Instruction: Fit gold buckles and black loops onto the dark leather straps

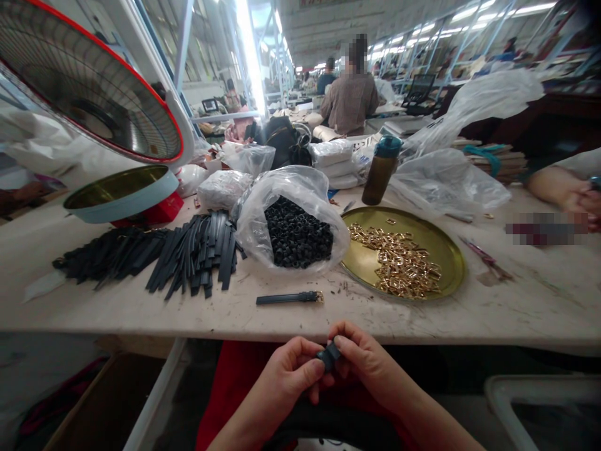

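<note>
Just in front of the table edge, my left hand (303, 368) and my right hand (355, 348) pinch a short dark strap piece (329, 356) between thumbs and fingers. The strap looks bent or folded, and my fingers cover part of it. On the table beyond lies a finished-looking dark strap with a gold buckle (288, 299). Behind that, a clear plastic bag (248, 235) stands open, full of small black loops (298, 235). Many flat black straps (197, 250) are piled to its left. Gold buckles (406, 260) lie heaped on a round gold tray (453, 254) at the right.
A red-rimmed fan (94, 88) and a round tin (122, 203) stand at the left. A dark bottle (379, 169) is behind the tray, with small scissors (483, 255) to its right. Another person's hand (580, 200) rests at the far right. People work in the background.
</note>
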